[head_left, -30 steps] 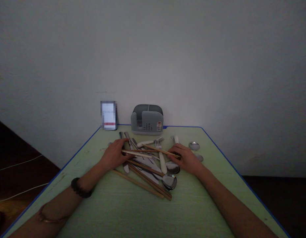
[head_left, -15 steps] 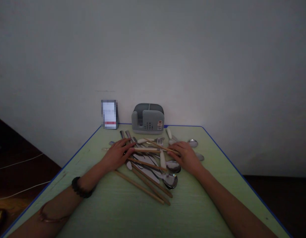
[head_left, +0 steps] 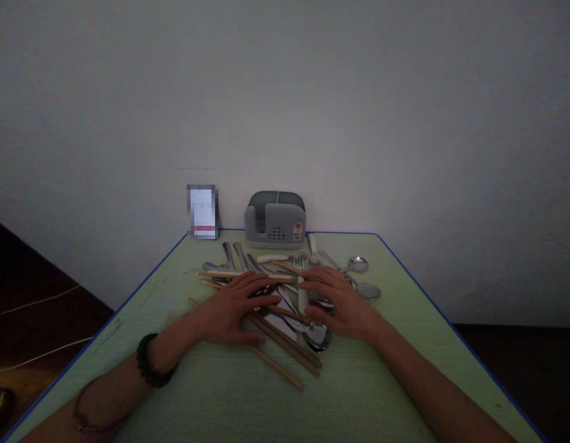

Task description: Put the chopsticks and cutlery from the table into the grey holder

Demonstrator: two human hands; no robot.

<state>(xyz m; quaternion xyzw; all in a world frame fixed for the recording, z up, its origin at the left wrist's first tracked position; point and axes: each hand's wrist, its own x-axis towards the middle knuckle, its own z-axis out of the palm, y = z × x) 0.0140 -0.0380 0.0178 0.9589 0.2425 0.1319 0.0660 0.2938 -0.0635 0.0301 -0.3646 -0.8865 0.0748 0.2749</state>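
A heap of cutlery lies on the green table (head_left: 220,400): wooden chopsticks (head_left: 285,349), white-handled forks (head_left: 273,259), knives (head_left: 229,252) and metal spoons (head_left: 358,265). My left hand (head_left: 236,306) lies flat on the left side of the heap, fingers spread over the chopsticks and knives. My right hand (head_left: 342,304) rests flat on the right side, fingers stretched over a spoon bowl (head_left: 318,336) and a white handle. Neither hand grips anything. A grey cutlery holder (head_left: 275,220) stands at the table's far edge against the wall.
A small card or box (head_left: 202,212) stands left of the holder by the wall. The table has a blue rim (head_left: 418,284). Dark floor with white cables (head_left: 35,304) shows to the left, and a white wall rises behind.
Both hands have slid inward over the heap, from its outer edges onto its middle. The chopsticks and cutlery shifted under them, some pushed toward the left and far side.
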